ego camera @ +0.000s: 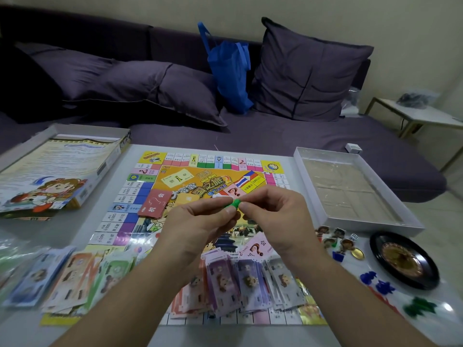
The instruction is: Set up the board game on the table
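Both hands up over the board (213,186): the left hand (200,221) and right hand (273,211) meet at a small green piece (234,204), pinched between their fingertips. Under the wrists, banknotes (248,279) fan across the board's near edge, more notes (67,274) stacked to the left. A red card pile (156,202) sits on the board. Box lid (57,171) left, open tray (350,189) right, roulette wheel (404,261) and character tokens (335,240) near it. Sofa (275,136) behind the table.

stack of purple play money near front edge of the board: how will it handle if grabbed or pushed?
The purple notes look thin and already lie fanned, so probably floppy and light. A push would likely shear the pile across the glossy game board rather than move it whole.
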The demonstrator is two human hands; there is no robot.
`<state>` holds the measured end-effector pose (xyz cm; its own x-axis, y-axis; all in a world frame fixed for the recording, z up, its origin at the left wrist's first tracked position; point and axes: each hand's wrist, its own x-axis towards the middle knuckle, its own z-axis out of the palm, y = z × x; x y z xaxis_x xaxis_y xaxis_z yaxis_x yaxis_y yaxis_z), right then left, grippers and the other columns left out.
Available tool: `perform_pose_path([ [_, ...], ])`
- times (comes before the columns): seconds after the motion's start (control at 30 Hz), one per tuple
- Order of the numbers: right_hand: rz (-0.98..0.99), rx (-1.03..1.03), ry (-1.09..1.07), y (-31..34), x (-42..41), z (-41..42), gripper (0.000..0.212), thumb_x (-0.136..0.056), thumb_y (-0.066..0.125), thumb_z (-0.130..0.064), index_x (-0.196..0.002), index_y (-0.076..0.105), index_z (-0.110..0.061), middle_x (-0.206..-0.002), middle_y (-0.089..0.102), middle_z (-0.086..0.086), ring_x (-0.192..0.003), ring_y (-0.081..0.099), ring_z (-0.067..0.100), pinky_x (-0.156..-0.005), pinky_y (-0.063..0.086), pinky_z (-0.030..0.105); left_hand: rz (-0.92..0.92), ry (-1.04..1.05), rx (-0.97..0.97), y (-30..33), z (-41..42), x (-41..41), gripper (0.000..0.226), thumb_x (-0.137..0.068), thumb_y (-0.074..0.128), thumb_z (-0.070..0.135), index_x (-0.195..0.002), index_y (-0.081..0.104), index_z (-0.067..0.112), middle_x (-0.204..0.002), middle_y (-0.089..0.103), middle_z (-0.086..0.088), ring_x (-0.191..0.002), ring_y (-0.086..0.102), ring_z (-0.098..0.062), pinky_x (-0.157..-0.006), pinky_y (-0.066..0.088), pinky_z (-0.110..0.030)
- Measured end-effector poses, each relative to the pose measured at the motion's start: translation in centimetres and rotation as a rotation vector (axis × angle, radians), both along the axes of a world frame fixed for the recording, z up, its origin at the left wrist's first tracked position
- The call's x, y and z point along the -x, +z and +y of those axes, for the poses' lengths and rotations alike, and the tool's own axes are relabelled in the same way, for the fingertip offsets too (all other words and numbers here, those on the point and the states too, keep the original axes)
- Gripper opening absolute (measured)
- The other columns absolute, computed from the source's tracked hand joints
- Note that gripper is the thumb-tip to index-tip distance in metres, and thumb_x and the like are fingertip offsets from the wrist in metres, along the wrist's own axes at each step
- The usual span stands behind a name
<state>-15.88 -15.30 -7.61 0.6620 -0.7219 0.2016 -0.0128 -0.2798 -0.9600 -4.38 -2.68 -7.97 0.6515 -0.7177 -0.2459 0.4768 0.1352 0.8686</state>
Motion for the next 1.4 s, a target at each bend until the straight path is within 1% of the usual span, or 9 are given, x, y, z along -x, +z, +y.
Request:
perform_pose_path([
  [0.1,-0.009,-0.004,-0.030,-0.3,-0.2,0.3,0.010,-0.086,0.083,-0.004,-0.087,0.081,-0.014,-0.082,0.078,0.003,-0.079,0.076,0.018,-0.074,0.062,0.030,-0.033,0.038,-0.013,-0.2,-0.2,0.2,0.031,-0.075,0.078,-0.004,-0.105,0.079,0.000,-0.099,0.079,-0.020,-0.094,0.078,-0.034,-0.090,0.063,-0.040],
  [0.27,-0.022,-0.048,-0.058,-0.4,-0.5,0.4,0.010,-0.087,0.082,-0.003,-0.088,0.082,-0.012,-0.082,0.079,0.004,-0.079,0.077,0.020,-0.075,0.063,0.032,-0.069,0.037,-0.045,-0.2,-0.3,0.2,0.041,-0.065,0.082,0.008,-0.106,0.080,0.004,-0.098,0.080,-0.018,-0.095,0.078,-0.035,-0.100,0.057,-0.052],
  [0.5,0.110,-0.044,-0.009,-0.5,-0.4,-0.3,0.015,-0.092,0.077,-0.009,-0.091,0.085,-0.021,-0.088,0.080,-0.002,-0.089,0.074,0.021,-0.079,0.064,0.040,-0.022,0.029,-0.037,-0.7,-0.6,-0.2,0.021,-0.087,0.072,-0.010,-0.106,0.077,-0.003,-0.098,0.078,-0.025,-0.091,0.078,-0.035,-0.080,0.066,-0.036],
  [0.6,0.145,-0.053,-0.030,0.0,0.1,-1.9,0.027,-0.098,0.068,-0.004,-0.090,0.085,-0.024,-0.092,0.080,-0.004,-0.092,0.073,0.020,-0.076,0.063,0.033,0.046,0.016,-0.039,-0.7,-1.2,-0.4,0.016,-0.090,0.070,-0.008,-0.105,0.076,-0.006,-0.099,0.075,-0.029,-0.085,0.076,-0.032,-0.074,0.065,-0.033],
  [0.77,0.337,0.256,-0.335,-0.4,2.0,-6.8,0.039,-0.099,0.053,0.001,-0.089,0.077,-0.027,-0.093,0.075,-0.009,-0.091,0.069,0.009,-0.075,0.057,0.026,0.152,0.032,-0.061,-1.0,-1.8,-0.7,0.013,-0.093,0.069,-0.005,-0.104,0.073,-0.010,-0.092,0.070,-0.025,-0.082,0.071,-0.030,-0.066,0.063,-0.030],
  [0.9,0.531,0.379,-0.358,-1.4,2.5,-8.7,0.038,-0.094,0.053,0.009,-0.103,0.075,-0.021,-0.102,0.072,-0.005,-0.099,0.066,0.009,-0.074,0.047,0.016,0.173,-0.002,-0.060,-1.2,-2.3,-0.6,0.016,-0.095,0.068,-0.001,-0.107,0.069,-0.013,-0.084,0.064,-0.019,-0.079,0.066,-0.027,-0.064,0.063,-0.031],
  [1.13,0.821,0.522,-0.235,-4.0,-0.6,-9.7,0.043,-0.092,0.069,-0.003,-0.128,0.073,-0.026,-0.129,0.066,0.005,-0.117,0.061,0.025,-0.095,0.059,0.045,0.179,-0.012,-0.064,-1.4,-2.7,-0.7,0.018,-0.094,0.071,0.001,-0.105,0.068,-0.013,-0.085,0.062,-0.018,-0.078,0.064,-0.025,-0.064,0.063,-0.031],
  [1.27,0.924,0.622,-0.234,-5.3,-2.0,-10.0,0.035,-0.092,0.068,-0.009,-0.118,0.077,-0.031,-0.116,0.065,0.004,-0.110,0.050,0.023,-0.083,0.055,0.041,0.187,-0.022,-0.066,-1.3,-2.8,-0.5,0.018,-0.095,0.070,0.001,-0.105,0.067,-0.014,-0.084,0.061,-0.018,-0.079,0.062,-0.027,-0.062,0.063,-0.031],
  [1.4,0.889,0.641,-0.271,-5.4,-2.2,-10.1,0.028,-0.091,0.075,-0.010,-0.112,0.079,-0.028,-0.111,0.066,0.002,-0.111,0.050,0.022,-0.089,0.057,0.043,0.186,-0.026,-0.055,-1.4,-2.6,-0.8,0.018,-0.094,0.071,0.001,-0.105,0.068,-0.014,-0.082,0.061,-0.017,-0.077,0.062,-0.026,-0.064,0.063,-0.031],
])
